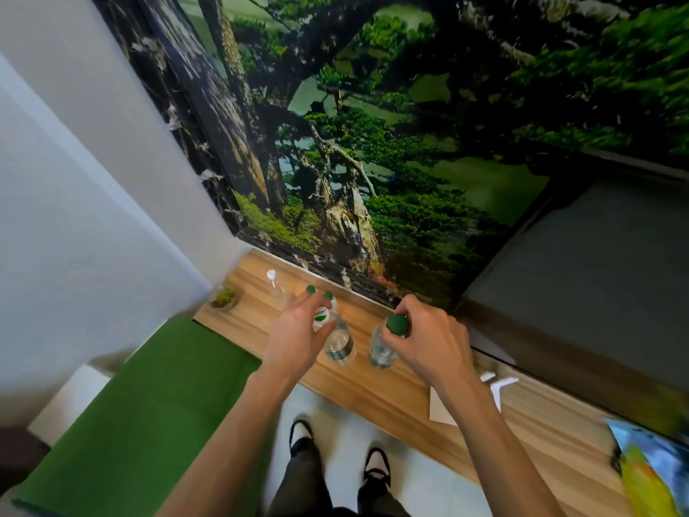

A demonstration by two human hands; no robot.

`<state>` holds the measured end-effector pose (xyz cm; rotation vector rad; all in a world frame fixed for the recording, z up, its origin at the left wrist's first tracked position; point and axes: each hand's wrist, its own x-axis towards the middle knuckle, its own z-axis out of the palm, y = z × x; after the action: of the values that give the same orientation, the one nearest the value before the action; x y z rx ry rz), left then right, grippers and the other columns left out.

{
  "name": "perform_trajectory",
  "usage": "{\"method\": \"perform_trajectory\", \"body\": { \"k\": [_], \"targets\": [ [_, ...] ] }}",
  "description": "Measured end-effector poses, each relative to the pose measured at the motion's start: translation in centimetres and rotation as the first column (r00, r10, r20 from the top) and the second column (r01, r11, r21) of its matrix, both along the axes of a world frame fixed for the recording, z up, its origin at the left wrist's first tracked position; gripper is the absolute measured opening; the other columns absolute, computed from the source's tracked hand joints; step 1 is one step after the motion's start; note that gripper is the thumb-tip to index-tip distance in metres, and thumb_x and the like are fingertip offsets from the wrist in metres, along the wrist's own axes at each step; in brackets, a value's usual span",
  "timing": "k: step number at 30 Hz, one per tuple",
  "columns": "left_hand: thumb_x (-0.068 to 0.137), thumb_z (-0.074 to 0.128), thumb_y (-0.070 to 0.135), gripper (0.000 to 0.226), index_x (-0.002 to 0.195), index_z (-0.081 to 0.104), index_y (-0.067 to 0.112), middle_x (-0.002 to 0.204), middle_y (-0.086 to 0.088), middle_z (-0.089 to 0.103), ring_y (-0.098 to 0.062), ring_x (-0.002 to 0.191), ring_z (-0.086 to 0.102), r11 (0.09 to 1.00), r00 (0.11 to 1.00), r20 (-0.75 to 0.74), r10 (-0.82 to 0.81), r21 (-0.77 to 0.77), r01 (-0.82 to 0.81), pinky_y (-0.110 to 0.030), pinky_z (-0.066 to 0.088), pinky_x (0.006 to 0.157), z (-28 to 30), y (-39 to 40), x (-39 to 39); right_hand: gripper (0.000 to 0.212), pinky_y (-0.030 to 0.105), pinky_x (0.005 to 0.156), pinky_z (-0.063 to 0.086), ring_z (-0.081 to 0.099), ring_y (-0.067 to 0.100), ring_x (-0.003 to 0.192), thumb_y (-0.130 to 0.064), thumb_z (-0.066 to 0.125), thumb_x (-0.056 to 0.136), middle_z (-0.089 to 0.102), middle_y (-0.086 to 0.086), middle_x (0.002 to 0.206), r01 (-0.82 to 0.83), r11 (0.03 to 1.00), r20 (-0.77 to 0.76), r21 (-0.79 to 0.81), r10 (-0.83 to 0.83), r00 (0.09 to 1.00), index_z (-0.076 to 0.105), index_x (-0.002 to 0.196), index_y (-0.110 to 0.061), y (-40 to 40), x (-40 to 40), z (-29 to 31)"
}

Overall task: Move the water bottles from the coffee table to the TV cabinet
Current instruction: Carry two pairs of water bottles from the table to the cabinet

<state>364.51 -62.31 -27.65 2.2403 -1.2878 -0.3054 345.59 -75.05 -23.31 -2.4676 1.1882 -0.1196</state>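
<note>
Both forearms stretched forward; left hand (298, 326) gripping bottle (337, 341) top, right hand (428, 337) pinching green-capped bottle (384, 345) on cabinet (391, 397).

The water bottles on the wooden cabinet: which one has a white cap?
The untouched bottle farthest left, beside the small plant; the others have green caps.

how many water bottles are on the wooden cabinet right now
At least 4: white-capped bottle far left, two green caps behind the left hand, one under the right hand.
</note>
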Motion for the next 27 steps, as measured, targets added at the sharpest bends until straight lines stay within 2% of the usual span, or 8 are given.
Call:
{"method": "perform_trajectory", "body": {
  "k": [3,7,12,15,18,21,24,27],
  "targets": [
    [0.090,0.079,0.028,0.026,0.112,0.068,0.019,0.108,0.001,0.068,-0.022,0.096,0.064,0.998,0.999,-0.024,-0.047,0.034,0.048,-0.038,0.055,0.079,-1.2,-1.8,2.3,0.030,0.033,0.065,0.049,0.068,0.021,0.085,-0.059,0.062,0.088,0.069,-0.010,0.091,0.048,0.998,-0.027,0.035,-0.047,0.999,0.052,0.097,-0.033,-1.2,2.2,-0.8],
    [0.089,0.079,0.026,0.028,0.115,0.067,0.022,0.113,0.002,0.067,-0.019,0.101,0.063,0.993,0.994,-0.053,-0.097,0.068,0.100,-0.031,0.050,0.081,-3.4,-4.1,5.4,0.029,0.033,0.061,0.051,0.068,0.019,0.082,-0.058,0.062,0.088,0.069,-0.010,0.087,0.113,0.993,-0.060,0.047,-0.110,0.992,0.050,0.095,-0.033,-2.0,5.2,-2.4],
    [0.087,0.080,0.019,0.032,0.116,0.068,0.019,0.113,-0.001,0.067,-0.026,0.103,0.063,0.974,0.979,-0.100,-0.178,0.120,0.190,-0.034,0.050,0.080,-6.7,-6.7,9.5,0.030,0.036,0.064,0.055,0.068,0.019,0.081,-0.059,0.061,0.090,0.068,-0.008,0.088,0.231,0.973,-0.096,0.029,-0.227,0.969,0.049,0.098,-0.032,-2.5,8.1,-4.9],
    [0.087,0.081,0.018,0.035,0.120,0.070,0.018,0.116,-0.001,0.069,-0.022,0.104,0.065,0.972,0.973,-0.122,-0.198,0.103,0.211,-0.022,0.042,0.082,-8.9,-8.2,11.4,0.028,0.034,0.060,0.048,0.069,0.020,0.077,-0.055,0.063,0.089,0.068,-0.009,0.084,0.300,0.953,-0.101,0.030,-0.296,0.950,0.047,0.097,-0.034,-3.0,9.5,-7.1],
    [0.086,0.081,0.014,0.038,0.122,0.071,0.019,0.118,0.001,0.069,-0.018,0.106,0.065,0.969,0.965,-0.143,-0.219,0.084,0.232,-0.016,0.039,0.086,-11.8,-9.5,12.6,0.028,0.028,0.055,0.038,0.063,0.016,0.070,-0.052,0.067,0.088,0.057,-0.014,0.078,0.346,0.938,-0.085,0.026,-0.343,0.936,0.048,0.096,-0.033,-3.6,10.6,-9.9],
    [0.084,0.081,0.009,0.040,0.121,0.070,0.021,0.117,0.003,0.067,-0.018,0.106,0.063,0.967,0.958,-0.161,-0.237,0.057,0.249,-0.020,0.043,0.087,-15.6,-10.4,13.1,0.028,0.017,0.050,0.029,0.048,0.006,0.063,-0.051,0.068,0.089,0.052,-0.016,0.078,0.368,0.928,-0.098,0.060,-0.362,0.927,0.048,0.095,-0.032,-4.3,11.4,-13.5],
    [0.082,0.082,0.006,0.044,0.122,0.069,0.022,0.120,0.004,0.067,-0.015,0.110,0.061,0.969,0.957,-0.156,-0.244,0.010,0.249,-0.026,0.049,0.093,-19.4,-11.2,13.0,0.029,0.014,0.048,0.026,0.051,0.010,0.059,-0.047,0.071,0.088,0.057,-0.014,0.075,0.367,0.927,-0.071,0.073,-0.362,0.929,0.048,0.092,-0.030,-5.3,12.2,-17.3],
    [0.078,0.086,0.007,0.048,0.121,0.070,0.021,0.120,0.003,0.069,-0.013,0.112,0.059,0.963,0.958,-0.107,-0.268,-0.012,0.268,-0.028,0.052,0.095,-22.9,-11.8,13.1,0.031,0.010,0.050,0.022,0.047,0.006,0.053,-0.043,0.076,0.085,0.057,-0.014,0.074,0.362,0.929,-0.045,0.080,-0.359,0.932,0.048,0.090,-0.031,-5.9,12.8,-21.2]
  ]
}}
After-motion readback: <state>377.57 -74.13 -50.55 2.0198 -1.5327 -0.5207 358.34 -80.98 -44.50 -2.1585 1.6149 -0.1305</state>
